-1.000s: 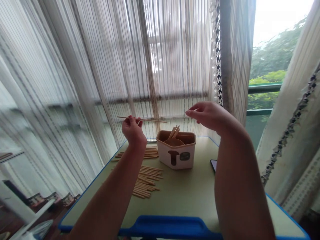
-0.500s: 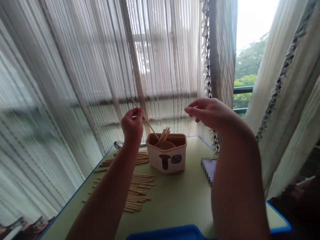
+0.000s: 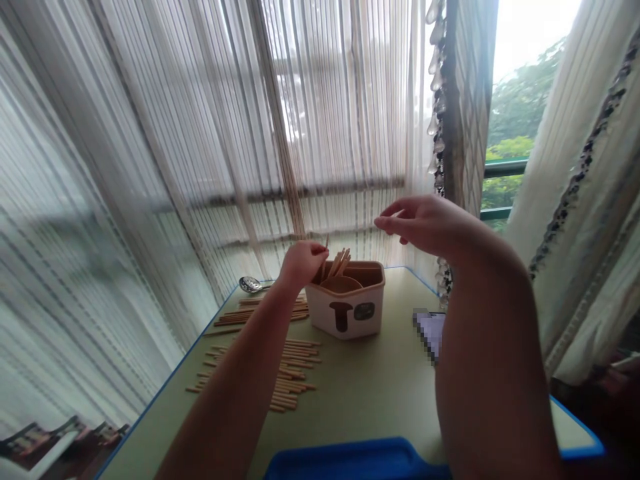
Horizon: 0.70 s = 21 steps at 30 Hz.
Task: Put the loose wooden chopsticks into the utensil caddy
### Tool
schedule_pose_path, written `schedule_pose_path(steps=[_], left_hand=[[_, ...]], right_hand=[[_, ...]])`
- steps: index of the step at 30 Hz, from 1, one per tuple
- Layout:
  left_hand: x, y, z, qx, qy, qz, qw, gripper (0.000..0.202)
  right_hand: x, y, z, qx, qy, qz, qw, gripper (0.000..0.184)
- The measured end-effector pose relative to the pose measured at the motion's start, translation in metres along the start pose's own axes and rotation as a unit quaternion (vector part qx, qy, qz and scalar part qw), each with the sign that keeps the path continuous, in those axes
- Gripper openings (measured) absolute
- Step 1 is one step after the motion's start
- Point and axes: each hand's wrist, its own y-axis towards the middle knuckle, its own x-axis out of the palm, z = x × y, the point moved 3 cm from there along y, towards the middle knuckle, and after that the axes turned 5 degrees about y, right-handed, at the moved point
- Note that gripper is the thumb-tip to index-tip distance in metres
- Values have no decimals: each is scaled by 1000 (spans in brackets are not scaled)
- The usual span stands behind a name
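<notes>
My left hand [image 3: 303,263] pinches a thin wooden chopstick [image 3: 324,270], which stands nearly upright at the left side of a white holder [image 3: 370,320] with a tan rim. Its tip shows just above my fingers; the lower end is hidden inside the holder. Several more chopsticks [image 3: 341,261] lean together in the holder, behind a rounded brown piece [image 3: 343,285], perhaps a spoon or ladle bowl. My right hand [image 3: 417,223] is raised to the right of the holder, thumb and fingertips together, with nothing visible in them.
Many loose chopsticks [image 3: 300,353] lie in rows on the pale green table [image 3: 370,393], partly behind my left forearm. A slotted metal spoon [image 3: 250,285] rests at the back left. A phone-like flat object [image 3: 431,331] lies at right, a blue tray [image 3: 345,457] in front. Curtains [image 3: 210,133] hang behind.
My left hand has moved right and down to the holder, bringing the chopstick from a slant to nearly upright. My right hand keeps its pose. The view has shifted slightly.
</notes>
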Motion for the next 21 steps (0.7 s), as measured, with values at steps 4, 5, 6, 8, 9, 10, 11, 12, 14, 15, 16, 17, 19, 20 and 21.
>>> schedule_pose_path(steps=[4,5,6,8,9,10,11,12,14,15,16,17,19,20,21], left_hand=[[10,-7,5,16,112,-150,982,26],[10,-8,7,12,136,-163,977,26],[9,-9,9,3,155,-170,973,26],[6,-11,13,-16,182,-182,966,25],[4,-12,15,-25,192,-186,963,25],[3,-12,17,-34,201,-184,962,25],[0,-13,18,-42,210,-175,961,25],[-3,-13,20,-48,218,-160,962,25],[-11,-16,23,-57,234,-116,964,25],[-16,-19,23,-60,240,-94,964,25],[-21,-24,22,-65,246,-76,964,25],[-25,-30,20,-71,252,-65,963,25],[-32,-47,7,-93,264,-62,958,27],[-33,-57,-2,-106,270,-65,955,28],[-34,-68,-13,-127,277,-67,950,29]], right_hand=[[1,1,-3,-6,-13,1,1000,43],[1,1,-3,-6,-16,0,1000,43],[1,1,-3,-6,-16,-2,1000,44],[1,2,-2,-8,-14,-7,1000,44],[2,2,-2,-9,-14,-9,1000,44],[3,3,-1,-9,-15,-12,1000,44],[4,4,-1,-7,-18,-15,1000,44],[6,5,0,-5,-23,-19,1000,44],[10,8,2,1,-33,-29,999,44],[13,10,2,1,-35,-35,999,44],[16,12,3,0,-37,-40,999,45],[18,14,4,-2,-37,-47,998,45],[22,16,4,-8,-37,-58,998,46],[24,17,4,-11,-37,-63,997,46],[25,18,3,-12,-38,-68,997,46]])
